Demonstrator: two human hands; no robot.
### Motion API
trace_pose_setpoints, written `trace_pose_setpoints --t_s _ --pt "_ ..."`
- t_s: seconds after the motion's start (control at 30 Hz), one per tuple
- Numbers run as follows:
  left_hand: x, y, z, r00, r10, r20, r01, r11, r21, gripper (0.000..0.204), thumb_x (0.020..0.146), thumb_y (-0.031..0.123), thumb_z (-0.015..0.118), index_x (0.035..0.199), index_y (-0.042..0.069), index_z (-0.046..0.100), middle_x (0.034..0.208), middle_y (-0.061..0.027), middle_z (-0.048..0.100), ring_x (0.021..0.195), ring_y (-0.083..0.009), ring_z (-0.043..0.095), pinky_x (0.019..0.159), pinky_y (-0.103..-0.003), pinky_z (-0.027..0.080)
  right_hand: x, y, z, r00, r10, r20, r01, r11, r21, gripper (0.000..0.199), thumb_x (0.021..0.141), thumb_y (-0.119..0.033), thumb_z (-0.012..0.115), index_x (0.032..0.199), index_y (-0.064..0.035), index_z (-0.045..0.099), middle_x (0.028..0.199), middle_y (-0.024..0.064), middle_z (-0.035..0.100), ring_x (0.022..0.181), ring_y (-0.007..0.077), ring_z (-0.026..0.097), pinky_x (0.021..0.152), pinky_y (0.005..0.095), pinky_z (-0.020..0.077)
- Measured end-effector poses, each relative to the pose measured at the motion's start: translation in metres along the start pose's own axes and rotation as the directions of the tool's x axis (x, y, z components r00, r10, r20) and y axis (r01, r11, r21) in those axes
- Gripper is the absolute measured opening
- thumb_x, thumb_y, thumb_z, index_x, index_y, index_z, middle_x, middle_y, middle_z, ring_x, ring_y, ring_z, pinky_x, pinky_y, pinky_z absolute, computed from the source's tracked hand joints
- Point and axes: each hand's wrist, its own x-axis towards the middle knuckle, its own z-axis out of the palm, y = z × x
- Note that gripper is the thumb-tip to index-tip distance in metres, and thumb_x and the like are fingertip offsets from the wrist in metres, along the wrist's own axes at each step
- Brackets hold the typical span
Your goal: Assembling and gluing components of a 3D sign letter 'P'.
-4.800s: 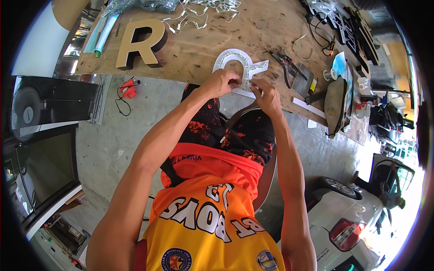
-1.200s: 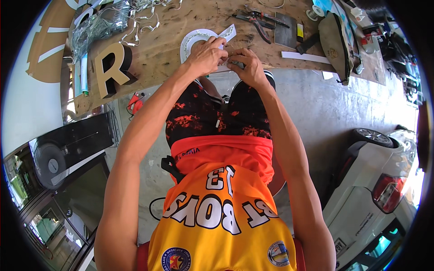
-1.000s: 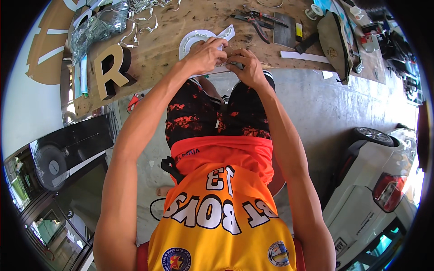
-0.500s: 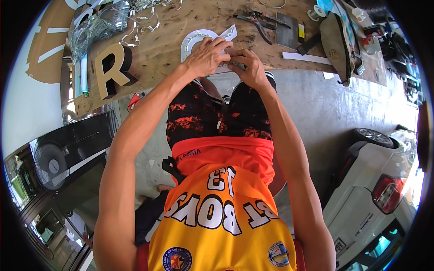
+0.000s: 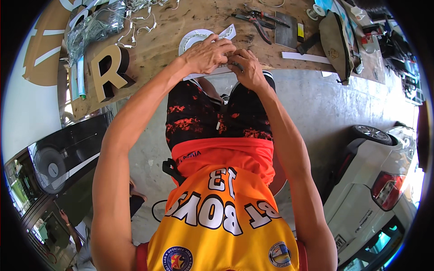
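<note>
A white curved letter shape (image 5: 193, 38) lies at the near edge of a wooden workbench (image 5: 181, 22). My left hand (image 5: 208, 54) rests on top of it, fingers curled over its lower part and a white strip. Touching it from the right, my right hand (image 5: 246, 67) pinches the same piece at the bench edge; something small and dark may be in its fingers, too small to tell. Both forearms reach up from the lower edge over my lap.
A gold block letter (image 5: 108, 72) stands on the bench's left part beside clear plastic wrap (image 5: 92, 29) and white strip offcuts. Pliers (image 5: 255, 18), a dark pouch (image 5: 334, 43) and a white strip (image 5: 305, 57) lie to the right. A white car (image 5: 375, 189) stands at right, a fan (image 5: 49, 167) at left.
Since the oldest frame my head has turned, shifting the bench and the gold letter. Over the last second both hands stay on the white letter with only small finger movements.
</note>
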Motion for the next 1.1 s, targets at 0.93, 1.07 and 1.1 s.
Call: trace_pose_setpoints --t_s 0.93,1.07,1.1 --pt "-0.028 0.057 0.027 0.810 -0.480 -0.336 0.416 0.875 -0.248 0.016 0.074 0.009 0.077 0.090 0.009 0.075 0.128 -0.0053 0.060 0.125 -0.0276 0.052 0.105 -0.046 0.038 0.002 -0.001 -0.002 1.000 -0.026 -0.005 0.026 0.996 0.084 0.020 0.079 -0.004 0.073 0.099 -0.0096 0.073 0.105 0.0077 0.065 0.098 0.0325 0.061 0.086 0.0441 0.0488" --pt "-0.030 0.066 0.039 0.700 -0.584 -0.412 0.528 0.811 -0.252 0.015 0.075 0.013 0.080 0.090 0.009 0.075 0.127 -0.0049 0.061 0.124 -0.0278 0.053 0.103 -0.044 0.039 0.004 -0.008 -0.005 0.999 -0.005 0.048 0.006 1.000 -0.022 0.024 0.080 -0.005 0.071 0.103 -0.0124 0.072 0.106 0.0062 0.065 0.100 0.0320 0.060 0.088 0.0439 0.0477" --pt "-0.031 0.069 0.041 0.673 -0.603 -0.430 0.545 0.796 -0.263 0.015 0.076 0.013 0.080 0.089 0.009 0.076 0.126 -0.0047 0.061 0.123 -0.0277 0.053 0.102 -0.044 0.039 0.005 -0.010 -0.007 0.996 -0.008 0.093 0.013 0.999 -0.049 0.025 0.080 -0.006 0.071 0.104 -0.0131 0.072 0.106 0.0059 0.064 0.101 0.0317 0.060 0.088 0.0438 0.0475"
